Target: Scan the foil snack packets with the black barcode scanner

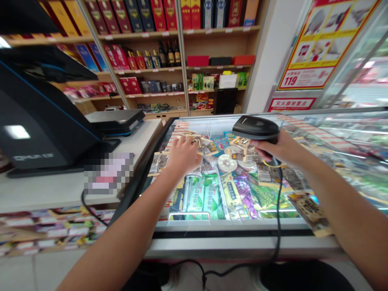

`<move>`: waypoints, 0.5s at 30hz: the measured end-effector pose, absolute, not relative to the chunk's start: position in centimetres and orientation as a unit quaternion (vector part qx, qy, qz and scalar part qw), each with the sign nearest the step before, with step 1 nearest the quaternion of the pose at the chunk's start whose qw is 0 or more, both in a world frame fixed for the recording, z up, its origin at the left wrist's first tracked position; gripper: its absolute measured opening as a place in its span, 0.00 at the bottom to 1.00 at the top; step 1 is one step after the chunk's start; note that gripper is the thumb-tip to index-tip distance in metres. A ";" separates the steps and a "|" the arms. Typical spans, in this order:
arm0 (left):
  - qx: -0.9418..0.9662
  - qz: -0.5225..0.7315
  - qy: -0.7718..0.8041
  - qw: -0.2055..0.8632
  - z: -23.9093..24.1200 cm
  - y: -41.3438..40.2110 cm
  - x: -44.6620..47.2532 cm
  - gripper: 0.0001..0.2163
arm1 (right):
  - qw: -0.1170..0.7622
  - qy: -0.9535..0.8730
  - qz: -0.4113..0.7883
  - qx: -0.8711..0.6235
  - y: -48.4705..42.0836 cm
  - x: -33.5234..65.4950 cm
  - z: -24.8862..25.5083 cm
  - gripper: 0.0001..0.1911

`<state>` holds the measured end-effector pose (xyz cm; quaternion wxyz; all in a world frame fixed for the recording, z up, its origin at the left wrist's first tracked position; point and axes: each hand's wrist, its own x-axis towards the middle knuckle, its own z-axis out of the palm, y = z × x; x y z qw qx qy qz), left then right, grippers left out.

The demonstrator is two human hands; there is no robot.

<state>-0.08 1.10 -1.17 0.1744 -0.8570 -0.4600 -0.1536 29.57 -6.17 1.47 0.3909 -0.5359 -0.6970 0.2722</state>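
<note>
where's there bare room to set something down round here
The white counter has bare patches: one in front of the screen stand, left of the pixelated item; another between the scale and the glass case. Crowded: the case top around the left hand and beneath the scanner, strewn with packets.

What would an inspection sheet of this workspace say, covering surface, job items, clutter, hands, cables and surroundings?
Surface: glass-topped freezer; green packets visible beneath the glass.
Job's things: black handheld scanner; brown packets.
Clutter: brown packets scattered over the glass, one beside the right forearm.
Left hand: over brown packets towards the far left; grip unclear.
Right hand: wrapped around the scanner's handle.
Cables: scanner cable hangs over the freezer's front edge; another cable runs down beside the left counter.
Surroundings: checkout terminal left, stocked shelves behind, red-and-yellow poster right.
</note>
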 end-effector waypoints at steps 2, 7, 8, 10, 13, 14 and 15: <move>-0.859 -0.178 -0.446 0.177 -1.4 0.6 0.6 0.15 | 0.413 -0.690 0.286 -0.521 -6.2 29.8 1.6 0.18; -0.932 -0.159 -0.314 0.087 -3.8 -0.7 4.9 0.21 | 0.471 -0.646 0.337 -0.497 -6.5 29.3 2.5 0.16; -0.947 -0.143 -0.282 0.060 -4.4 -1.0 5.9 0.23 | 0.475 -0.639 0.345 -0.498 -6.5 29.2 2.6 0.17; -0.962 -0.110 -0.246 0.037 -5.5 -1.3 7.4 0.28 | 0.474 -0.630 0.351 -0.505 -6.3 29.3 2.6 0.19; -0.962 -0.089 -0.253 0.055 -5.9 -1.4 7.9 0.32 | 0.447 -0.632 0.352 -0.525 -6.1 30.2 2.3 0.20; -0.959 -0.084 -0.263 0.067 -5.7 -1.3 7.5 0.33 | 0.424 -0.640 0.352 -0.536 -6.1 30.5 2.3 0.19; -0.955 -0.080 -0.274 0.079 -5.5 -1.3 7.0 0.34 | 0.392 -0.652 0.350 -0.546 -6.1 30.9 2.2 0.19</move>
